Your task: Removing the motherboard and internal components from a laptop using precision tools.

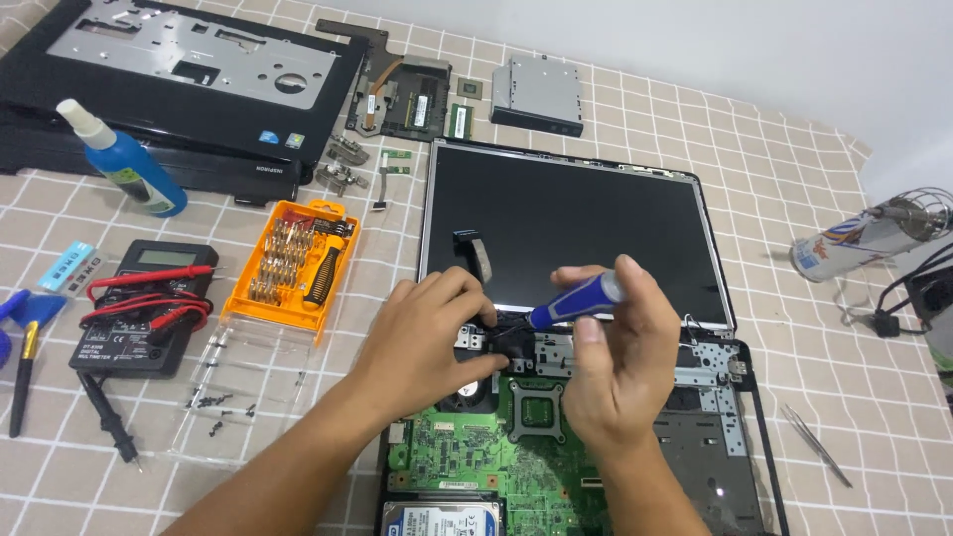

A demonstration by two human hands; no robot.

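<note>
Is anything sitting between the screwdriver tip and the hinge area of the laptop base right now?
Nothing visible does. The right hand angles the blue screwdriver straight to the hinge area. The left hand grips a black part right beside the tip, and its fingers hide the exact contact spot.

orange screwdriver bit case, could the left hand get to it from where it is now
Probably yes. The orange plastic screwdriver bit case lies open on the checked cloth just beyond the left hand, with nothing between them. That hand now presses a black part by the laptop hinge and would have to let go first.

head view, steeply down, close over table (794, 179)
</note>
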